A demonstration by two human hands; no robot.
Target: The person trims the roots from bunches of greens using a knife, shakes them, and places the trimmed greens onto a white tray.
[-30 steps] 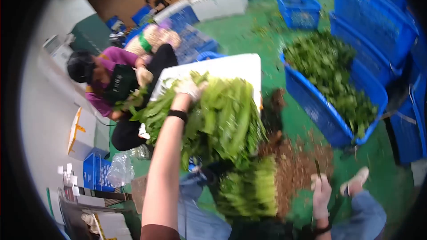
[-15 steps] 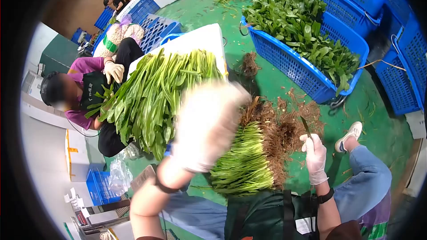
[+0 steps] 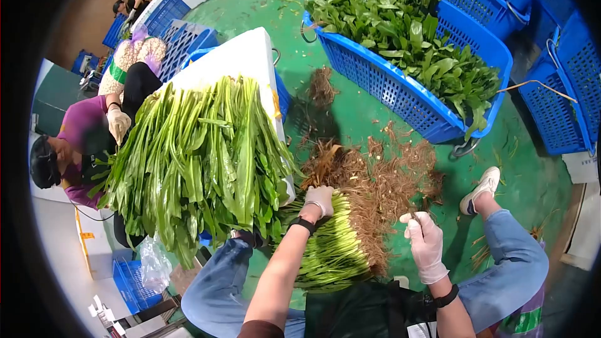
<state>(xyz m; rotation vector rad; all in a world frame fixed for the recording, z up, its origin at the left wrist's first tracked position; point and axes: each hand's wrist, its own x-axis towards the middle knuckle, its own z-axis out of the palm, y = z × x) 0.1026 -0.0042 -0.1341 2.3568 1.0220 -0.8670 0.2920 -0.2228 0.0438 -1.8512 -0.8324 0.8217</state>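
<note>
My left hand (image 3: 320, 199), in a white glove, is closed over the root end of a bunch of green stalks (image 3: 332, 250) lying across my lap. My right hand (image 3: 426, 244), also gloved, hovers just right of that bunch with its fingers curled around a small knife whose blade barely shows. Brown cut roots (image 3: 388, 175) lie in a heap on the green floor in front of the bunch. A big pile of trimmed long leafy greens (image 3: 200, 150) lies on a white foam box (image 3: 241, 56) to my left.
A blue crate (image 3: 400, 97) full of leafy greens stands ahead on the right, with more blue crates (image 3: 563, 106) behind it. A co-worker in purple (image 3: 78, 131) sits at the left beside the pile. My shoe (image 3: 479, 188) rests near the roots.
My left hand left the pile of greens on the white box and came down onto the bunch in my lap. My right hand stayed put. The view tilted downward.
</note>
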